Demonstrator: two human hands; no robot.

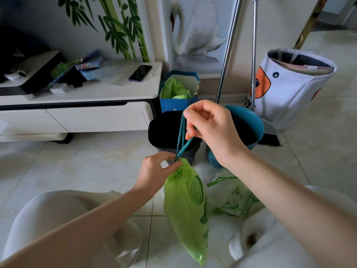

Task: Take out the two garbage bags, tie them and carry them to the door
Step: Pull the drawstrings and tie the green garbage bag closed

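Observation:
A green garbage bag with a lemon print hangs in front of me by its teal drawstring. My right hand pinches the top of the drawstring and holds it up. My left hand pinches the gathered neck of the bag where the string comes out. A second, white bag with green print and a green drawstring lies on the floor to the right, under my right forearm. Behind them stand a black bin and a teal bin.
A blue paper bag stuffed with green plastic stands beside a white TV cabinet with a phone on top. Two metal broom poles lean on the wall, next to a white fabric basket. My knees fill the foreground.

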